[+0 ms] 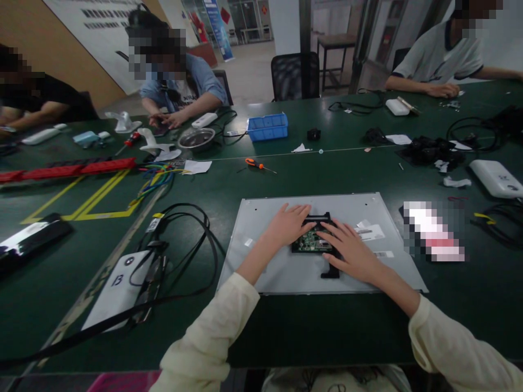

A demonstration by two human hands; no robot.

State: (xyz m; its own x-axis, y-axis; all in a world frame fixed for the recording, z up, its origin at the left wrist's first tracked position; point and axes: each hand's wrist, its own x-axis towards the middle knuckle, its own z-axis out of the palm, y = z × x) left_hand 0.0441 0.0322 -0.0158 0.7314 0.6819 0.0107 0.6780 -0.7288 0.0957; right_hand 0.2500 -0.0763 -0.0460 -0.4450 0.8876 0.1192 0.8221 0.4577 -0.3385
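A flat grey metal panel (261, 218) lies on the green table in front of me. Near its middle sits a green circuit board (309, 243) with a black plastic bracket (330, 271) beside it. My left hand (287, 226) rests at the board's upper left, fingers stretched out toward it. From the right, my right hand (352, 251) reaches over the bracket with its fingers spread, the tips at the board's right edge. Both hands cover parts of the board and bracket. White labels (370, 232) show on the panel beyond my right hand.
An orange-handled screwdriver (255, 163) and a blue basket (267, 128) lie beyond the panel. At left are a white power bank (118, 288) and looped black cables (208, 234). A phone (433, 231) lies close on the right. Several people sit across the table.
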